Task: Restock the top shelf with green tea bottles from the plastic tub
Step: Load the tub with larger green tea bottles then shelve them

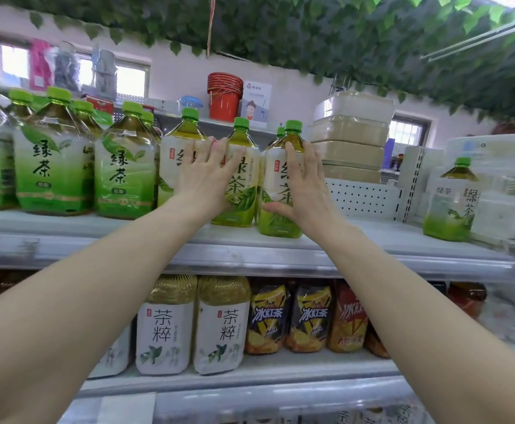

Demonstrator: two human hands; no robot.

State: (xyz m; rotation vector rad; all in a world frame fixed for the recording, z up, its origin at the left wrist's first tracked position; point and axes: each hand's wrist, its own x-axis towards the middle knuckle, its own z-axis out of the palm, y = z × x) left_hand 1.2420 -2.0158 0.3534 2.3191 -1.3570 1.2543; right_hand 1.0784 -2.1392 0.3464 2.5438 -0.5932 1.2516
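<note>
Flat and unclenched, gripping nothing: left hand point(207, 175) presses the middle green tea bottle point(244, 197), right hand point(303, 188) flanks the end bottle point(276, 191) on its right, both upright on the top shelf point(372, 237)

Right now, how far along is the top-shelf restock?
Done: green tea bottles line the left and middle of the top shelf. In hand: left hand and right hand rest open on the frontmost bottles, likely aligning them. Left: bare space to their right; tub not in view.
</note>
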